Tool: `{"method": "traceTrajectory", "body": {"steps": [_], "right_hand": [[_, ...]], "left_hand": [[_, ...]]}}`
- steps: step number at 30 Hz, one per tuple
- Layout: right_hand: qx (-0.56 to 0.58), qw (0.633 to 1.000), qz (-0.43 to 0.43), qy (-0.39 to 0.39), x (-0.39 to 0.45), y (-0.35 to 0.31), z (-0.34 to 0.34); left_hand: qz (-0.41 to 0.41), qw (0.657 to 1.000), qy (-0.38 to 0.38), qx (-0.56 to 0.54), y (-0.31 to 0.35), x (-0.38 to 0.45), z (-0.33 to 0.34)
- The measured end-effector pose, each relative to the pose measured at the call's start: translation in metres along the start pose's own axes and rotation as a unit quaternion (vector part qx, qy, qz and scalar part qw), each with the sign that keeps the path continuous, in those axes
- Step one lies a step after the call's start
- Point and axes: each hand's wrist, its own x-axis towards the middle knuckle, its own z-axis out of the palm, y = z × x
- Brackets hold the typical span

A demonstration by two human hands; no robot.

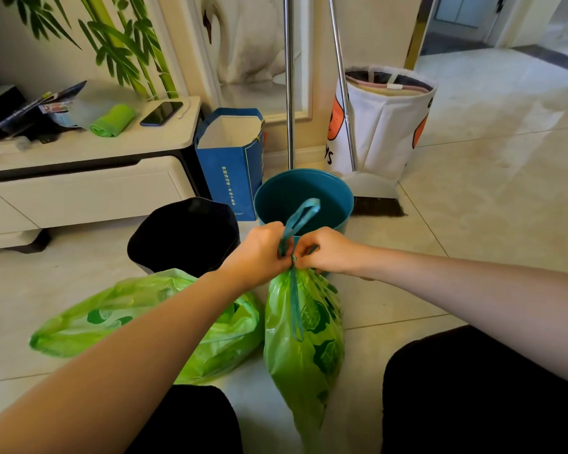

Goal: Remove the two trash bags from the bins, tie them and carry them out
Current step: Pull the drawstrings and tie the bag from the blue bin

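Note:
A full green trash bag (304,348) hangs upright in front of me, its neck gathered by a teal drawstring (300,217). My left hand (259,252) and my right hand (325,252) both pinch the drawstring at the knot, one loop sticking up and another hanging down the bag. A second green trash bag (112,316) lies on its side on the floor to the left, partly behind my left forearm. Behind them stand a black bin (184,234) and a teal bin (304,198), both without bags.
A blue paper bag (232,162) stands behind the bins beside a white cabinet (89,188) holding a phone and a green bag roll (112,121). A broom (371,188), a pole and a white fabric basket (387,126) lean at the wall. A doorway shows far right.

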Motion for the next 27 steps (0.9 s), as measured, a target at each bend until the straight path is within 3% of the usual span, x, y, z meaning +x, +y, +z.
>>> {"method": "traceTrajectory", "body": {"steps": [7,13,19,23,27], "right_hand": [[0.118,0.991,0.052,-0.03,-0.009,0.007,-0.006],[0.083,0.995,0.022,-0.042,-0.007,0.012,-0.006],[0.008,0.999,-0.005,-0.045,-0.004,0.008,-0.012],[-0.106,0.993,-0.047,0.004,-0.004,0.003,-0.018],[-0.089,0.994,-0.041,0.049,-0.004,0.002,-0.021]], "left_hand": [[0.09,0.995,0.011,0.048,-0.011,-0.008,0.005],[0.071,0.997,0.0,0.018,-0.009,-0.008,0.003],[0.04,0.995,-0.066,-0.069,-0.012,-0.003,-0.005],[0.019,0.996,-0.071,-0.057,-0.014,-0.002,-0.01],[0.021,0.995,-0.084,-0.049,-0.015,-0.003,-0.011]]}}
